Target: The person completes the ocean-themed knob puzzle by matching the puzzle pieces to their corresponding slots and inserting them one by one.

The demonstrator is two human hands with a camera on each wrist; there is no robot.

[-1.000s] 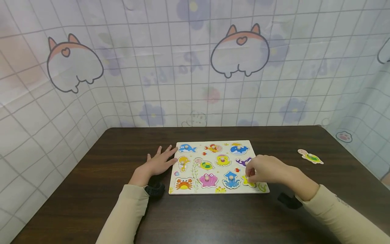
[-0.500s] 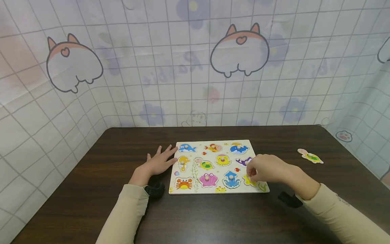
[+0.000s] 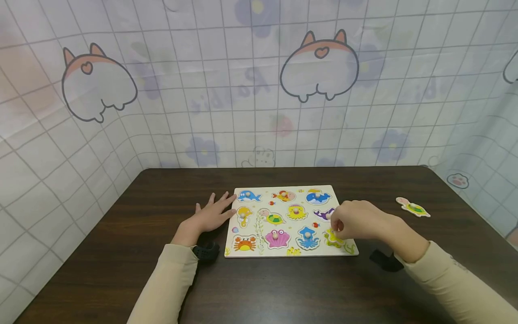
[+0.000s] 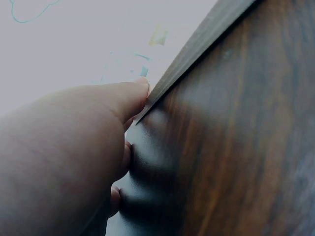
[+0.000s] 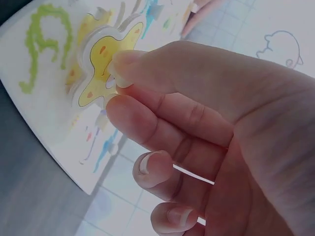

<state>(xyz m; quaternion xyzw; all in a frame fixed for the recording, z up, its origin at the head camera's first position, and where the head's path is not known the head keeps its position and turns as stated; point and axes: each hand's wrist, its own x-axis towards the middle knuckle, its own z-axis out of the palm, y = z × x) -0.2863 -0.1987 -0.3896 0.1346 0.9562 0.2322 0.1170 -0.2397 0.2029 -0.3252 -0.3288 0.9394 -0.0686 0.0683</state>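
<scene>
A white puzzle board (image 3: 263, 204) with sea-animal pieces lies on the dark table. My right hand (image 3: 362, 220) is over its lower right part. Thumb and fingertips pinch a yellow starfish piece (image 5: 106, 54) at its middle; its knob is mostly hidden. In the right wrist view the starfish stands slightly off the board, tilted, with a yellow print showing behind it. My left hand (image 3: 208, 218) rests with spread fingers on the table at the board's left edge. Its thumb (image 4: 130, 98) touches that edge.
A turtle piece (image 3: 413, 208) lies on the table to the right of the board. A blue squid piece (image 3: 307, 243) and a purple piece (image 3: 321, 214) sit close to the right hand. A patterned cloth (image 3: 259, 135) hangs behind the table.
My right hand has moved slightly up and to the right. The starfish piece, flat on the board before, is now raised and shifted with it. The left hand stays put.
</scene>
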